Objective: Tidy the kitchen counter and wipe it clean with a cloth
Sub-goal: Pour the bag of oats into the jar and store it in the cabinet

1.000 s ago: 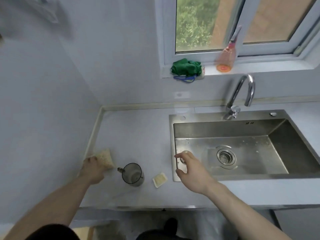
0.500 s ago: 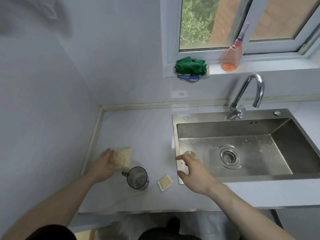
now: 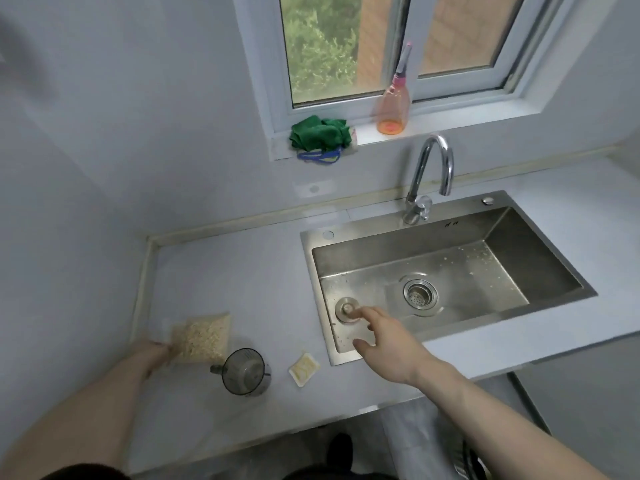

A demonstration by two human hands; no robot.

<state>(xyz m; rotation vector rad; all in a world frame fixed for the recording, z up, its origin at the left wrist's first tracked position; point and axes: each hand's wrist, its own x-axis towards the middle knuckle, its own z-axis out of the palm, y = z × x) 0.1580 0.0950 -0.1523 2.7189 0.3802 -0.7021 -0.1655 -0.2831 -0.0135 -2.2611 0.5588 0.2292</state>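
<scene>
My left hand (image 3: 152, 353) grips the near corner of a clear bag of pale grains (image 3: 204, 337), held just above the grey counter (image 3: 235, 271) at its left side. Beside it a dark see-through measuring cup (image 3: 246, 371) lies on the counter, with a small yellowish packet (image 3: 304, 368) to its right. My right hand (image 3: 388, 344) reaches into the steel sink (image 3: 540, 251), fingers apart, one fingertip touching a round metal sink plug (image 3: 348, 310) at the basin's left end. A green cloth (image 3: 320, 131) lies bunched on the windowsill.
An orange bottle (image 3: 393, 105) stands on the sill right of the cloth. A chrome tap (image 3: 429, 174) arches over the sink's back rim. The drain strainer (image 3: 419, 294) sits mid-basin. A wall borders the counter's left edge.
My left hand has carried the grain bag to the right, toward the cup. My right hand has stretched further into the sink and now touches the plug.
</scene>
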